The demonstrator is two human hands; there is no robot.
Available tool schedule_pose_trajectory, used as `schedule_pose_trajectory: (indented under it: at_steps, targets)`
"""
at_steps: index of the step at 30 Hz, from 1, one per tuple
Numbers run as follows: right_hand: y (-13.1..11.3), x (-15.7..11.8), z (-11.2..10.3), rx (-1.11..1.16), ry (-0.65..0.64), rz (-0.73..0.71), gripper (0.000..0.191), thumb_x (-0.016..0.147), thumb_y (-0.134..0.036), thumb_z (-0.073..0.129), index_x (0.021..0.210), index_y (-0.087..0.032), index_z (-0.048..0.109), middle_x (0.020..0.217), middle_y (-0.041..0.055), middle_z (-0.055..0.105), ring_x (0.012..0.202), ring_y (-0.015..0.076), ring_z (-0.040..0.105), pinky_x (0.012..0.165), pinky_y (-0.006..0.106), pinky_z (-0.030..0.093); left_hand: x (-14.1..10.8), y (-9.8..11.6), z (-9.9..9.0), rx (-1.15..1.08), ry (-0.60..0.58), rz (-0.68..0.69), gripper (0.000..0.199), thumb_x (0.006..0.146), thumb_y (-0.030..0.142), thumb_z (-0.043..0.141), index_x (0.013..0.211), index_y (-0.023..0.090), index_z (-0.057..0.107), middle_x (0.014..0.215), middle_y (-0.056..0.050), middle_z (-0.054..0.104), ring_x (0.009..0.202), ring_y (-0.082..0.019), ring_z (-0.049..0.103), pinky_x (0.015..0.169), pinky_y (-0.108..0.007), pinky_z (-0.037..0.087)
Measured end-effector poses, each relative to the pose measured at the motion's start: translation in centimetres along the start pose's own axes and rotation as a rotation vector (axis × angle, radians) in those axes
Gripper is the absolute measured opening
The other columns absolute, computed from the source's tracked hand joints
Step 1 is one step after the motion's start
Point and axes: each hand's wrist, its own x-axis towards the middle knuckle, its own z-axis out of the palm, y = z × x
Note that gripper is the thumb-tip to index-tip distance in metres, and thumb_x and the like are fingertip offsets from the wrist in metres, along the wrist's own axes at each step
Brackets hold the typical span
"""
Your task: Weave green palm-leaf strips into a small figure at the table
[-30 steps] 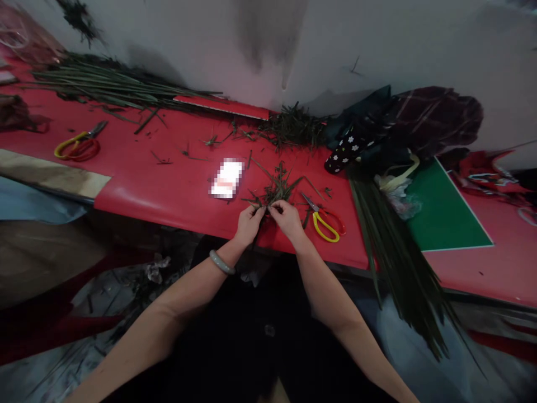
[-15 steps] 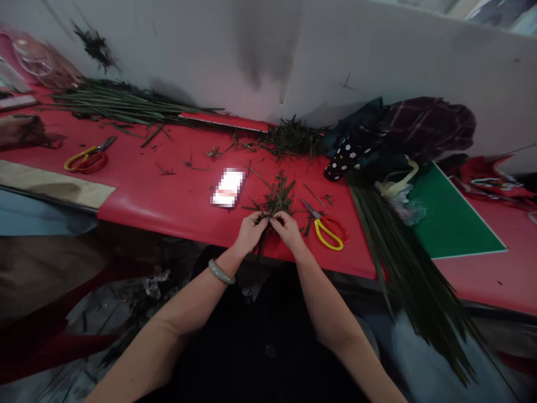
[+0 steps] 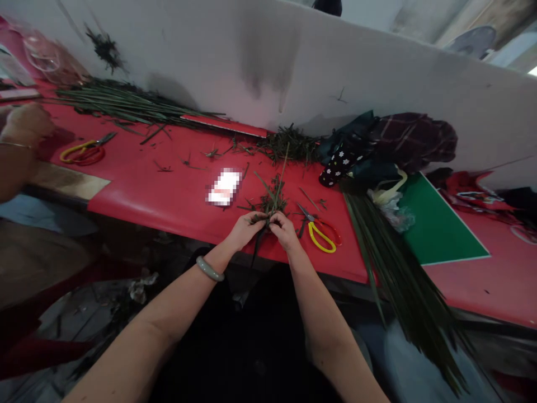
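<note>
Left hand (image 3: 248, 229) and right hand (image 3: 284, 229) are pinching leaf (image 3: 257, 242) closely, nearly meeting | leaf is hanging over table's (image 3: 168, 196) near edge, left of right scissors (image 3: 322, 237) | keeping pinches close, tension even, should be helping

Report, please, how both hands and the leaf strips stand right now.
Left hand and right hand: close together, pinching leaf strips. Scissors lying open-handled on red table, beside right hand. Nothing visibly blocking either hand.
</note>
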Motion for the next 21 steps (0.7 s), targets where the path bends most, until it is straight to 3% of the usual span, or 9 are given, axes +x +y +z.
schedule_pose_trajectory:
  at_steps: [5,11,16,21]
  targets:
    - [-0.01,-0.21,-0.03,0.042,-0.028,-0.048,0.006,0.066,-0.022,0.047,0.061,-0.020,0.045,0.071,-0.0002,0.045,0.076,0.0149,0.048,0.072,0.028,0.039,-0.21,0.25,0.09,0.036,0.021,0.017,0.019,0.060,0.022,0.064,0.077,0.014,0.064,0.072,-0.001,0.064,0.067,-0.010,0.056,0.071,-0.025,0.044]
    - [-0.55,-0.35,0.26,-0.125,0.035,-0.028,0.010,0.071,-0.026,0.052,0.064,-0.020,0.049,0.070,-0.0005,0.047,0.070,0.0131,0.048,0.069,0.026,0.039,-0.23,-0.24,0.23,0.138,0.178,0.075,0.018,0.061,0.023,0.059,0.075,0.013,0.065,0.069,-0.002,0.064,0.064,-0.011,0.056,0.065,-0.025,0.044]
    - [-0.82,-0.55,0.16,-0.065,0.039,-0.028,0.012,0.068,-0.029,0.056,0.062,-0.020,0.053,0.091,0.0040,0.055,0.089,0.0162,0.052,0.080,0.030,0.040,0.03,-0.50,0.21,0.253,0.214,0.121,0.018,0.065,0.023,0.055,0.076,0.013,0.066,0.070,-0.003,0.064,0.065,-0.012,0.056,0.065,-0.024,0.043]
    - [-0.61,-0.77,0.00,0.002,0.041,-0.004,0.012,0.069,-0.031,0.057,0.065,-0.020,0.055,0.105,0.0033,0.056,0.093,0.0165,0.053,0.083,0.033,0.041,-0.03,0.02,0.24,0.072,0.191,0.035,0.020,0.065,0.026,0.058,0.078,0.013,0.066,0.071,-0.003,0.065,0.067,-0.012,0.057,0.068,-0.025,0.044]
